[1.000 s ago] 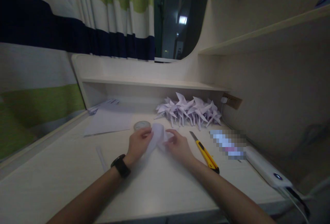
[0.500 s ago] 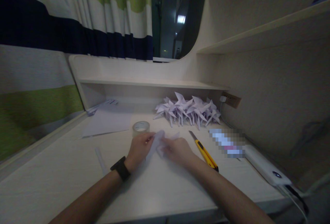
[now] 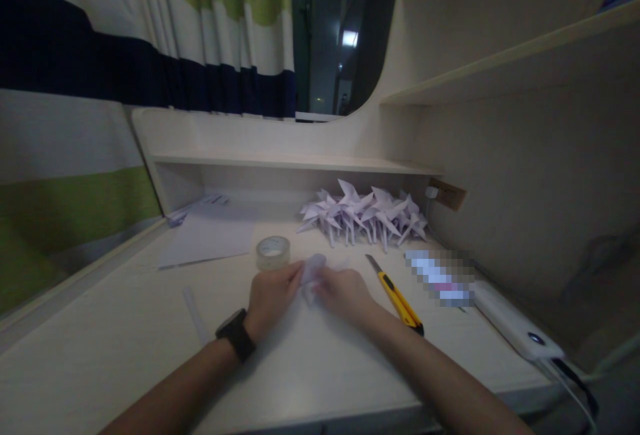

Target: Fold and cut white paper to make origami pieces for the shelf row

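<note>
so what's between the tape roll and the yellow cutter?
Head view: the folded paper piece, pinched by the left hand and right hand, sits between the tape roll and the yellow cutter.

No text, label, brand, number or sign can be read in this view. A pixelated patch (image 3: 440, 278) is seen on the desk (image 3: 125, 328) beside the yellow utility knife (image 3: 397, 295), and whatever is printed there is blurred out. The ring of the tape roll (image 3: 273, 252) is too small and dim for any marking to be made out. The loose sheets (image 3: 210, 235) at the back left are shown without legible print, and faint marks on the papers (image 3: 200, 205) beyond them cannot be resolved. The dial of the wristwatch (image 3: 236, 333) is turned away, so no figures are seen on it.
</note>
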Demonstrator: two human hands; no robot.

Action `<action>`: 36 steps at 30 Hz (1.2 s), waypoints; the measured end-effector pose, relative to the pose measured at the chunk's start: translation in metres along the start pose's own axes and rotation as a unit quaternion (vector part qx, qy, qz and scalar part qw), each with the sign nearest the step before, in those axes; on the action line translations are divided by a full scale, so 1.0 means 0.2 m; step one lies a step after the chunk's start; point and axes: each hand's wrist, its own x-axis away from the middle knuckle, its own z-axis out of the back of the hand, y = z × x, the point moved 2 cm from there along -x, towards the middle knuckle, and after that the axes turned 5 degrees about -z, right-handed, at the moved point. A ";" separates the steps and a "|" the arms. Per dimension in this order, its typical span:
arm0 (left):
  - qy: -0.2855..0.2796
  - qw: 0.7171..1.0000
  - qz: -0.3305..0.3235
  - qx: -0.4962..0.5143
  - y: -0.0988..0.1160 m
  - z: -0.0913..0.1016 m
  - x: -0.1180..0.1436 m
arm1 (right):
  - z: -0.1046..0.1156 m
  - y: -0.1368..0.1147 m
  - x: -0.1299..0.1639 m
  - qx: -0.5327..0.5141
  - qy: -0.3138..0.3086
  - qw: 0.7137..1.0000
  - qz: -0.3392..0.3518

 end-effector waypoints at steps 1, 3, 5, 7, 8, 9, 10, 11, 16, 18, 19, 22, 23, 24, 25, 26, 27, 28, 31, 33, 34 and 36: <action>-0.003 1.000 -0.024 -0.005 0.01 0.00 0.01 | 0.00 0.00 0.00 -0.003 0.003 1.000 0.001; 0.002 0.998 -0.059 0.002 0.02 -0.01 0.02 | 0.00 0.00 0.00 -0.013 0.014 1.000 0.003; 0.010 0.997 -0.072 0.040 0.04 -0.01 0.02 | -0.01 0.00 0.00 -0.024 0.023 0.999 0.004; 0.014 0.993 -0.058 0.099 0.05 0.00 0.01 | -0.01 0.00 0.00 -0.033 0.031 0.999 0.005; 0.015 0.990 -0.041 0.131 0.06 0.00 0.01 | -0.01 0.00 0.00 -0.037 0.035 0.999 0.008; 0.015 0.987 -0.017 0.161 0.05 0.00 0.00 | -0.01 0.00 0.00 -0.039 0.037 0.998 0.011; 0.014 0.982 0.011 0.189 0.05 0.00 -0.01 | -0.01 0.00 0.00 -0.039 0.038 0.998 0.014; 0.017 0.976 0.042 0.214 0.04 0.00 -0.01 | -0.01 -0.01 0.01 -0.037 0.037 0.998 0.015; 0.026 0.930 0.154 0.334 0.00 -0.02 -0.03 | -0.03 -0.02 0.01 -0.038 0.038 0.999 0.005; 0.035 0.914 0.174 0.365 -0.01 -0.03 -0.04 | -0.03 -0.02 0.01 -0.051 0.050 0.997 -0.012; 0.042 0.908 0.182 0.375 -0.01 -0.03 -0.05 | -0.03 -0.01 0.01 -0.056 0.056 0.997 -0.023; 0.068 0.898 0.191 0.390 -0.02 -0.02 -0.06 | -0.03 0.00 0.00 -0.058 0.057 0.996 -0.043; 0.079 0.897 0.190 0.392 -0.03 -0.01 -0.06 | -0.03 0.00 0.00 -0.055 0.054 0.996 -0.042; 0.087 0.895 0.189 0.394 -0.03 -0.01 -0.07 | -0.02 0.00 0.00 -0.052 0.048 0.997 -0.038; 0.091 0.893 0.188 0.398 -0.03 -0.01 -0.07 | -0.02 -0.01 0.01 -0.050 0.043 0.997 -0.032; 0.090 0.891 0.190 0.403 -0.04 -0.01 -0.07 | -0.02 -0.01 0.01 -0.048 0.038 0.998 -0.027; 0.083 0.887 0.193 0.411 -0.04 -0.01 -0.08 | -0.01 -0.01 0.01 -0.045 0.033 0.998 -0.022; 0.073 0.882 0.197 0.422 -0.04 -0.02 -0.08 | -0.01 -0.01 0.01 -0.042 0.029 0.999 -0.017; 0.052 0.872 0.198 0.444 -0.04 -0.03 -0.07 | -0.02 -0.02 0.02 -0.038 0.031 0.999 -0.008; 0.040 0.875 0.181 0.447 -0.03 -0.04 -0.07 | -0.02 -0.02 0.01 -0.038 0.036 0.999 -0.010; 0.033 0.877 0.172 0.448 -0.02 -0.04 -0.07 | -0.02 -0.02 0.01 -0.039 0.037 0.998 -0.013; 0.019 0.877 0.166 0.451 -0.01 -0.04 -0.06 | -0.03 -0.02 0.01 -0.040 0.038 0.998 -0.019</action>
